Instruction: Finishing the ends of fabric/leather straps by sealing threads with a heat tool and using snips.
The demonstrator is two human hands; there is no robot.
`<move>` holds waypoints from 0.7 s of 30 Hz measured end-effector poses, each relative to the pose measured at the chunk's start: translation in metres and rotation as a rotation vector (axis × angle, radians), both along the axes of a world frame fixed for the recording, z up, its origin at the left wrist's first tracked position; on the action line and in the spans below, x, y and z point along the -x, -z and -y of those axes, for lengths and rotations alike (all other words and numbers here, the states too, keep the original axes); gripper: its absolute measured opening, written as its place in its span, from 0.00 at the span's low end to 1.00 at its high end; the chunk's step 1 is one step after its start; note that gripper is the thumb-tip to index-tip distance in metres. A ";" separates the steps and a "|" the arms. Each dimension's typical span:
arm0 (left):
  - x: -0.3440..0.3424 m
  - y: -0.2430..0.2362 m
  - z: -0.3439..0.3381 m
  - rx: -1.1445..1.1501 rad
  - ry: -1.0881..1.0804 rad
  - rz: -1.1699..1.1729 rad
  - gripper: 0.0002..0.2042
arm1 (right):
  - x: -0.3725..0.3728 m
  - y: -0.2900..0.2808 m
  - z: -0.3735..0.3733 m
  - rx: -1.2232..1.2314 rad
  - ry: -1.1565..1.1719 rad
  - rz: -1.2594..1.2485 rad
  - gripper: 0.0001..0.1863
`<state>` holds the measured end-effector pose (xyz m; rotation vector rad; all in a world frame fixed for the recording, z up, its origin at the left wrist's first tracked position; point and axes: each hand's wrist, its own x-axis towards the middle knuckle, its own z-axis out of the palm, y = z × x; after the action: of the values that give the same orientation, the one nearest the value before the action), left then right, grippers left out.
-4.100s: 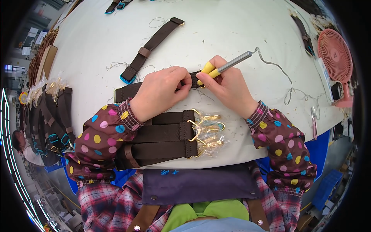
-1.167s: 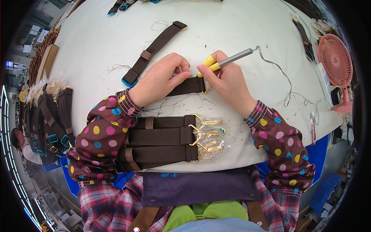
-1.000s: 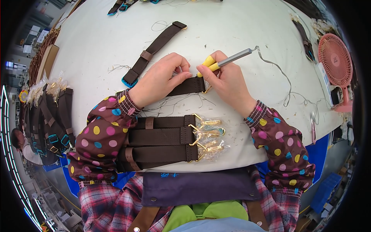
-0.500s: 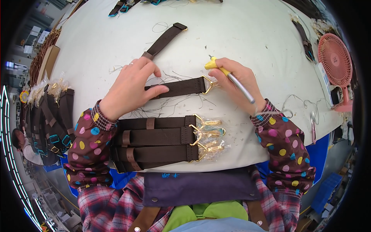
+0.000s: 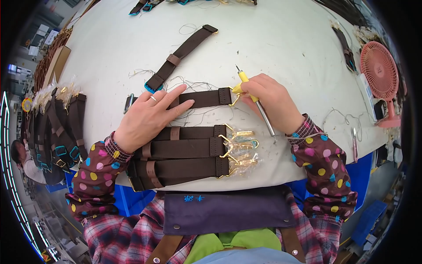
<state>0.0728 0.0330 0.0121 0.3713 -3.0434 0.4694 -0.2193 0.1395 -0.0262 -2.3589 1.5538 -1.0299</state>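
My left hand, a ring on one finger, lies with fingers spread across a dark brown webbing strap, pressing it on the table. My right hand is closed round a yellow-and-silver pen tool with a wire, its thin tip pointing up and away. The fingers of that hand are beside the gold ring at the strap's right end. Loose threads surround the strap. Nearer me lie several straps with bagged gold hooks. Above, another strap with a blue buckle lies at a slant.
A bundle of straps hangs at the table's left edge near a cardboard piece; a person is beyond it. At right stand a pink fan and power strip, with pink-handled snips on the white table.
My left hand has shifted left and down, opening out onto the strap. My right hand has moved right and lower, swinging the tool's silver end from upper right to point toward me.
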 end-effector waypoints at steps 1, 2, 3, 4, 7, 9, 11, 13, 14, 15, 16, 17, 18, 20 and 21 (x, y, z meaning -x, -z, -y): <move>-0.002 -0.004 0.002 -0.048 0.001 0.035 0.28 | 0.000 -0.001 -0.001 0.000 -0.002 -0.001 0.13; -0.002 -0.007 0.002 -0.096 0.003 0.070 0.27 | -0.001 -0.002 -0.002 0.003 -0.006 -0.012 0.12; -0.002 -0.010 0.001 -0.196 0.001 0.019 0.25 | -0.002 -0.003 -0.002 0.006 -0.011 -0.020 0.11; 0.000 -0.014 0.000 -0.197 -0.003 0.021 0.25 | -0.003 -0.002 -0.001 0.005 -0.015 -0.017 0.11; 0.015 -0.018 -0.005 -0.376 -0.059 -0.048 0.21 | -0.008 -0.002 0.002 0.033 0.034 0.035 0.11; 0.034 -0.010 -0.009 -0.609 -0.076 -0.251 0.14 | -0.016 0.001 0.005 -0.027 0.126 0.376 0.09; 0.054 -0.004 -0.011 -0.702 -0.104 -0.264 0.13 | -0.021 -0.010 0.002 -0.102 0.124 0.514 0.08; 0.064 0.004 -0.010 -0.771 -0.133 -0.282 0.12 | -0.029 -0.009 0.005 -0.175 0.103 0.666 0.09; 0.064 0.008 -0.008 -0.768 -0.139 -0.281 0.12 | -0.033 -0.002 0.008 -0.129 0.085 0.717 0.10; 0.066 0.013 -0.007 -0.766 -0.137 -0.257 0.11 | -0.034 0.001 0.009 -0.085 0.072 0.765 0.11; 0.067 0.015 -0.005 -0.763 -0.135 -0.232 0.11 | -0.034 0.001 0.008 -0.087 0.071 0.765 0.11; 0.067 0.016 -0.002 -0.765 -0.138 -0.232 0.11 | -0.033 0.001 0.006 -0.191 0.097 0.753 0.11; 0.066 0.017 0.001 -0.871 -0.149 -0.252 0.10 | -0.033 0.002 0.005 -0.294 0.125 0.740 0.11; 0.065 0.015 0.004 -0.978 -0.162 -0.269 0.09 | -0.036 0.007 0.007 -0.269 0.139 0.730 0.12; 0.065 0.011 0.004 -1.058 -0.204 -0.278 0.08 | -0.037 0.010 0.008 -0.243 0.153 0.715 0.12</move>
<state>0.0078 0.0286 0.0008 0.6809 -2.6902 -1.1362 -0.1826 0.1316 -0.0359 -1.4785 1.4617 -1.4102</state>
